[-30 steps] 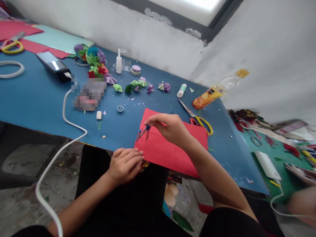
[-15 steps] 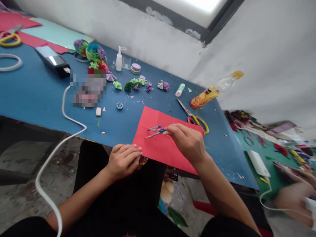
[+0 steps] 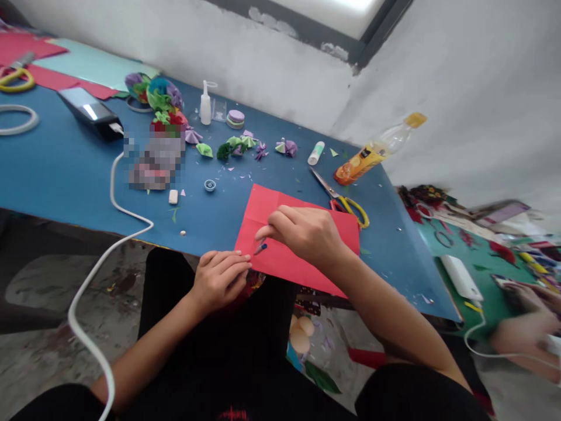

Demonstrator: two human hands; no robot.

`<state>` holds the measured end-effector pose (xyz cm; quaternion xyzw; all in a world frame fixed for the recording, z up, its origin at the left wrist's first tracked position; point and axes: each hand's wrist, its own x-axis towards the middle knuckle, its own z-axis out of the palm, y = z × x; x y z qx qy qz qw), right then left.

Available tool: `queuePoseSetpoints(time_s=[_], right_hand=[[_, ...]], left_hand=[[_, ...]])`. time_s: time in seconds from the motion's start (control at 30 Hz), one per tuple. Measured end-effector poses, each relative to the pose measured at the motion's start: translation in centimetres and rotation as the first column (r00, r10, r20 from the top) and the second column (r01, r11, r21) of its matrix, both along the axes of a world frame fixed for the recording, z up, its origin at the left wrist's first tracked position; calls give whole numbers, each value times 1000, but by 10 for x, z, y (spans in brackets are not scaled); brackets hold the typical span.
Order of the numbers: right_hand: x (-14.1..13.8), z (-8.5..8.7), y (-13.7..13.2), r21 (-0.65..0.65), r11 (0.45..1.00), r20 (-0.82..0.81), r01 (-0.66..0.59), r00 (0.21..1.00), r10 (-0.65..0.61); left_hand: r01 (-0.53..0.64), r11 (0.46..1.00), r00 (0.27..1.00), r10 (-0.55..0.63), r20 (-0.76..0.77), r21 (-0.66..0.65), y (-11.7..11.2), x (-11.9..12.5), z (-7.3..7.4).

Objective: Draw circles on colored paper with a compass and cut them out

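Observation:
A sheet of red paper [image 3: 302,257] lies on the blue table by its front edge. My right hand [image 3: 307,234] is closed over the paper, pinching the top of a drawing compass [image 3: 261,248]. The compass points down near the sheet's lower left part, and its upper end is hidden behind my fingers. At the paper's lower left corner rests my left hand [image 3: 221,278], palm down, fingers stretched out flat with the tips on the sheet. Scissors [image 3: 342,202] with yellow and red handles lie along the paper's upper right edge.
Behind the paper stands a tilted juice bottle [image 3: 362,164] beside a glue stick [image 3: 316,153]. Folded paper flowers [image 3: 239,145], an eraser [image 3: 173,196] and a phone [image 3: 90,111] lie leftward. A white cable [image 3: 111,193] hangs over the front edge. A co-worker's blurred hand [image 3: 526,333] is at far right.
My right hand has moved left and turned, bringing the compass from lying sideways above the paper to pointing down near the lower left. My left hand has stayed at the corner.

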<state>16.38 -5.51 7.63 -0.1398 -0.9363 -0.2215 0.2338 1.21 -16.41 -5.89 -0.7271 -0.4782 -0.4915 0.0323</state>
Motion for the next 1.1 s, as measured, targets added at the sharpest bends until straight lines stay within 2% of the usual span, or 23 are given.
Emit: queuePoseSetpoints(time_s=[0.27, 0.4, 0.57, 0.7, 0.8, 0.93, 1.0, 1.1], right_hand=[[-15, -7, 4, 88, 990, -130, 110, 987, -98], [-21, -8, -5, 15, 992, -123, 122, 985, -120], [-20, -10, -16, -70, 997, -75, 43, 996, -48], [-8, -11, -9, -124, 992, -110, -26, 994, 13], [5, -10, 1, -278, 958, -135, -72, 990, 35], [18, -10, 12, -507, 853, -165, -123, 985, 44], [21, -10, 15, -566, 815, -159, -127, 986, 43], [19, -8, 18, -596, 800, -123, -76, 992, 2]], left_hand=[[0, 1000, 1000, 0, 3, 5, 0, 0, 0], [1, 1000, 1000, -2, 16, 7, 0, 0, 0], [5, 1000, 1000, -6, 17, 13, 0, 0, -1], [10, 1000, 1000, -10, 15, 11, 0, 0, -1], [2, 1000, 1000, -2, 13, -1, -1, 0, -1], [-5, 1000, 1000, 6, 16, -16, -1, 1, -2], [-6, 1000, 1000, 7, 16, -18, -1, 1, -2], [-13, 1000, 1000, 13, 5, -10, -1, 1, -2]])
